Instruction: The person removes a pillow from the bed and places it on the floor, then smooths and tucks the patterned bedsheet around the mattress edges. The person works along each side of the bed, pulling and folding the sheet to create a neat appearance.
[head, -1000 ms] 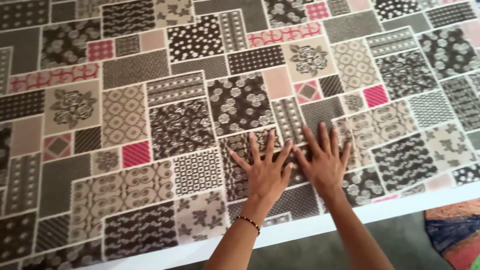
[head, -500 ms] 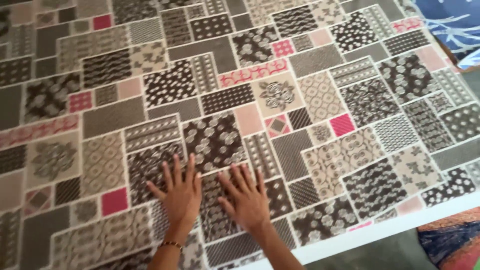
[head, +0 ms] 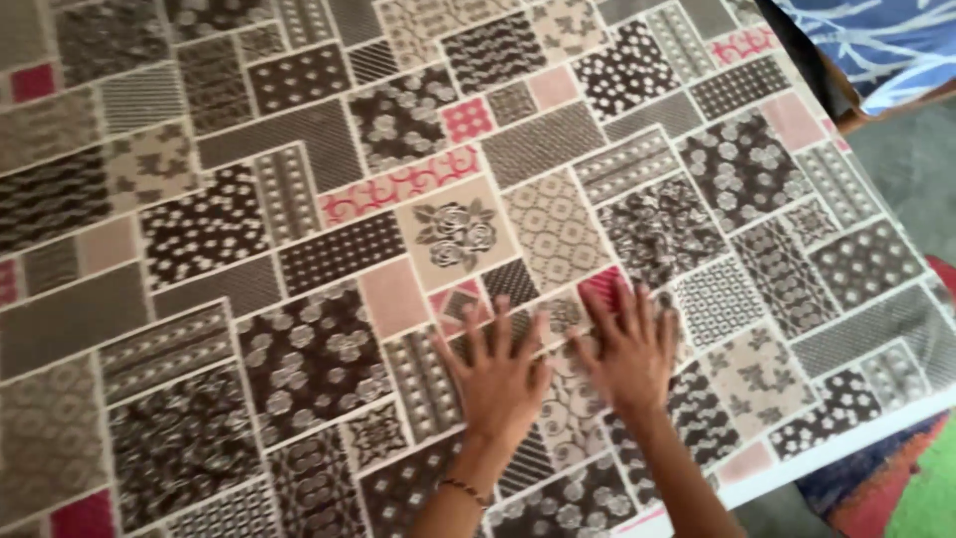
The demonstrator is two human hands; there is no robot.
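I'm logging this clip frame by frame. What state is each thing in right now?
Patchwork-print cloth: spread flat, covering nearly the whole view.
Cloth's white edge: runs straight along the lower right.
Left hand: open, fingers spread, palm down on the cloth.
Right hand: open, palm down on the cloth, beside the left hand.
Bead bracelet: on the left wrist.

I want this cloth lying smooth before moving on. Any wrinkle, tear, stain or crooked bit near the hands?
Nothing stands out. The patchwork-print cloth lies flat, with no fold, tear or stain showing. The left hand and right hand rest palm-down side by side on it, fingers spread. Its white edge runs straight.
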